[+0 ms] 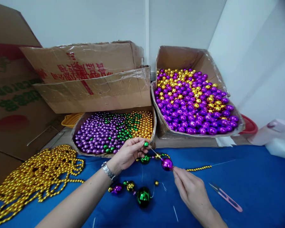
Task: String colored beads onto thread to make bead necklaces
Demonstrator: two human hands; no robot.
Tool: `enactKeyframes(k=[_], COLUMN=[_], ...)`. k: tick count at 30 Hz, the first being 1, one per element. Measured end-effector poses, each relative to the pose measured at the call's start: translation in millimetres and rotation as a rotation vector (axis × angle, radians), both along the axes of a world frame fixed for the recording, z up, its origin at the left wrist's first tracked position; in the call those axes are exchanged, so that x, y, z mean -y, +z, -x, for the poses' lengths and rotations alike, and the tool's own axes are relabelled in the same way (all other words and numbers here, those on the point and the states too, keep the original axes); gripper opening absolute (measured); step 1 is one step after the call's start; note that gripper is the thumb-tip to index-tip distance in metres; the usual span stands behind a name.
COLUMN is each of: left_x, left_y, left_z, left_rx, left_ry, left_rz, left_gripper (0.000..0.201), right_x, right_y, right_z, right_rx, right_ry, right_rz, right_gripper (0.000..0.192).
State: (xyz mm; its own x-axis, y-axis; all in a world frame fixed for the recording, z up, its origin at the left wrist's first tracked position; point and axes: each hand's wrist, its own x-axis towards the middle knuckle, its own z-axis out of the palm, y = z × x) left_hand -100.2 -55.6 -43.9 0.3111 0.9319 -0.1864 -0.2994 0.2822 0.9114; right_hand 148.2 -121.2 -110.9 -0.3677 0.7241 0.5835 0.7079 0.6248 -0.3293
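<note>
**A thread held tight between two hands**

A small green bead (pixel 146 144) is pinched by the fingertips of the left hand (pixel 128 153). A big purple ball (pixel 167 164) is pinched by the fingertips of the right hand (pixel 192 190). Both hands are closed on what they hold.

A thin thread (pixel 154 152) is seen between the bead and the ball. It runs on a slant, from the bead up on the left down to the ball on the right. So the ball lies to the right of the bead and a little lower, and the two are near but not touching. The right hand is nearer to the ball, and the left hand is nearer to the bead.

All of this is held just over a blue cloth (pixel 251 177). A green ball (pixel 143 196) and a few other beads are laid on the cloth below the hands. A gold string (pixel 199 168) is stretched out to the right of the purple ball. A pile of gold chains (pixel 38 174) is heaped at the left, and pink snips (pixel 225 197) are laid at the right, well apart from the hands. Two boxes (pixel 142 91) full of shiny beads are set behind.
</note>
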Motion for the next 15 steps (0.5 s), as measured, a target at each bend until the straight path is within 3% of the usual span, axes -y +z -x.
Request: enactKeyframes(k=[3,6,9,12,15], left_x=[2,4,2,-12,-39], left_y=[2.5,9.1,20.7,34.7,47.3], left_z=[-1,-5,-14,-29,-49], left_rx=[-0.089,-0.299,-0.403,-0.361,-0.383], left_ry=[0.016,0.001,-0.047,-0.017,0.037], left_rz=[-0.050,-0.175,-0.273,-0.307,-0.410], left_gripper=[0.025,0.024,0.031,0.035,0.031], right_x=[0,-1,-3,-6,-11], right_y=[-2.8,-3.3,1.3,6.5,6.6], right_z=[0,3,4,1,-4], right_rx=[0.017,0.037,-0.080,-0.235,-0.259], right_ry=[-0.002,-0.017,-0.015,-0.017,-0.019], right_rz=[0.002,-0.033,0.038,0.154,0.110], right_gripper=[0.025,0.025,0.025,0.024,0.024])
